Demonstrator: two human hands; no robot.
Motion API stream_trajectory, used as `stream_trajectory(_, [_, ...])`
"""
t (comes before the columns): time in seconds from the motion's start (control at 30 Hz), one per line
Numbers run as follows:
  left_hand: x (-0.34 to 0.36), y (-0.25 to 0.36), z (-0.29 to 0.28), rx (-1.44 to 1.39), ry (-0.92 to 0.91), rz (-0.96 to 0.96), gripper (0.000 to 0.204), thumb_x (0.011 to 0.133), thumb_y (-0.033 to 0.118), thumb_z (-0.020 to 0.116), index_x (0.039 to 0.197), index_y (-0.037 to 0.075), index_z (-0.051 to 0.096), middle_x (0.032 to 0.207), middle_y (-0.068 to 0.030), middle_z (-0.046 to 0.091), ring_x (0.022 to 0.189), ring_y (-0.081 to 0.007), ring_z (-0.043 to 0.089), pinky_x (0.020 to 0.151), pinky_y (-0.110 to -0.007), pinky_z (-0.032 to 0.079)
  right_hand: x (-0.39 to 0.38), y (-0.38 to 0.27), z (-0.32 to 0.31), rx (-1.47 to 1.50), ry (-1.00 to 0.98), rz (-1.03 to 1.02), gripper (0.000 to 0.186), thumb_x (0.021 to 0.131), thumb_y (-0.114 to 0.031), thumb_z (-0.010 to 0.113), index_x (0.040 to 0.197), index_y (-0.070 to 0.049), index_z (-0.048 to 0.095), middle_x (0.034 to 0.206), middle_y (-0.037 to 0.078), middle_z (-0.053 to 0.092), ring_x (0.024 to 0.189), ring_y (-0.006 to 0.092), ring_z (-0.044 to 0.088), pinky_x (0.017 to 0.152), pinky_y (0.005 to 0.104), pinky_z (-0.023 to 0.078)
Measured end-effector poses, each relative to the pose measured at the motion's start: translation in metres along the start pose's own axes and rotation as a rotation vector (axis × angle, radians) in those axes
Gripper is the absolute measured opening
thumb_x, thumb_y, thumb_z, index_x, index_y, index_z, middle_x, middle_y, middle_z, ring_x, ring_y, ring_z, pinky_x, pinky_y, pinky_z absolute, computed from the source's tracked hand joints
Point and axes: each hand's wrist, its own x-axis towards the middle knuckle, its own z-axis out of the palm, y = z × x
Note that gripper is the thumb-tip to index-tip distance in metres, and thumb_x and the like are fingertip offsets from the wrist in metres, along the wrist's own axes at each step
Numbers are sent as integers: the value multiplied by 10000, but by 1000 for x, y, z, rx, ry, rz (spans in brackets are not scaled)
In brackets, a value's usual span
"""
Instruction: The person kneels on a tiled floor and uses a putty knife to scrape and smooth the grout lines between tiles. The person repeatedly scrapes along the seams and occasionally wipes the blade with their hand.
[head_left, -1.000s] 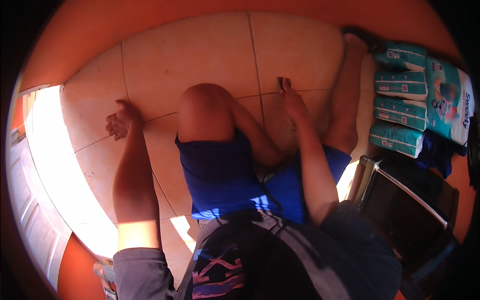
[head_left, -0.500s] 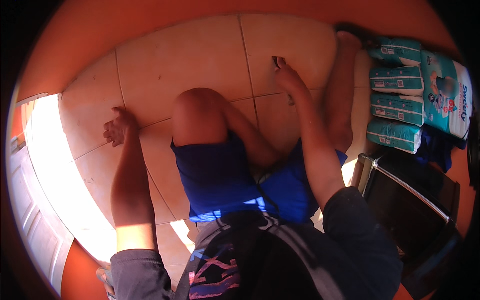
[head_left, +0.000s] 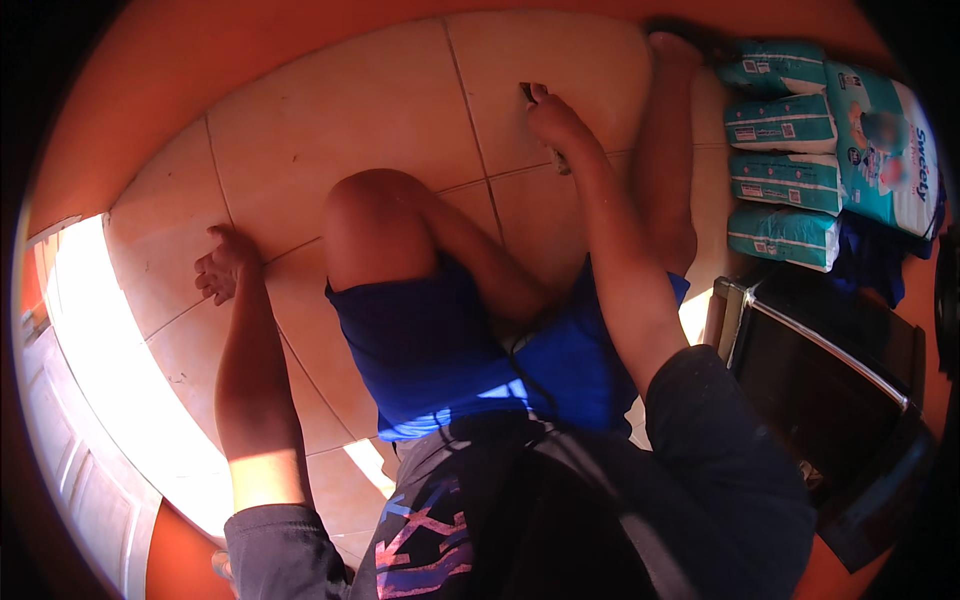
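Tiled floor (head_left: 340,110): right hand (head_left: 557,122), gripping a slim object (head_left: 527,92) (unidentifiable), has moved toward twelve o'clock; left hand (head_left: 228,266), at nine, open.

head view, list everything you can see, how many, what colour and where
packs: five, teal and white, piled at upper right
cloth: one, dark blue, below the packs
boxy furniture: one, black with a shiny strip, lower right
door: one, whitish, lower left
walls: orange, around the edges
tiled floor: one, pale orange, across the middle
unclear thing: one, greyish, bottom left
held object: one, dark tip, kind unclear, in the right hand
shirt: one, dark with a print, bottom
shorts: one pair, blue, centre
legs: two, one knee bent, one stretched upper right
right hand: one, upper centre-right
left hand: one, left
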Motion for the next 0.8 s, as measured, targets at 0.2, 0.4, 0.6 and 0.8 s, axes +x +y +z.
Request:
stream_trajectory(0.2, [14, -7, 17, 2, 91, 4, 693, 795, 680, 461, 1030, 39, 576, 1057, -160, 538, 1000, -334, 514, 843, -509, 368, -87, 62, 81, -122, 5, -130, 587, 995, -239, 393, 1521, -44, 219, 1314, 325, 511, 1184, 461, 536, 985, 497, 444])
stream_trajectory(0.4, [3, -7, 16, 0, 50, 22, 694, 799, 672, 452, 1044, 34, 570, 1063, -164, 539, 1013, -335, 506, 851, -498, 360, -130, 61, 71, -121, -85, -68, 592, 972, -172, 410, 1517, -31, 229, 1353, 330, 471, 1131, 478, 560, 982, 515, 440])
stream_trajectory(0.6, [4, 1, 8, 16, 43, -11, 733, 800, 676, 456, 1103, 20, 581, 1103, -189, 543, 1024, -352, 523, 890, -520, 372, -131, 75, 108, -226, 162, -165, 562, 951, -130, 421, 1485, -11, 293, 1221, 327, 571, 1010, 459, 622, 888, 500, 499])
stream_trajectory(0.8, [10, -3, -1, 8, 3, -21, 752, 813, 677, 451, 1152, 17, 574, 1164, -206, 543, 1063, -360, 525, 920, -527, 370, -86, 44, 74, -156, -57, -74, 592, 941, -118, 422, 1495, 11, 258, 1429, 331, 372, 1030, 444, 625, 924, 485, 498])
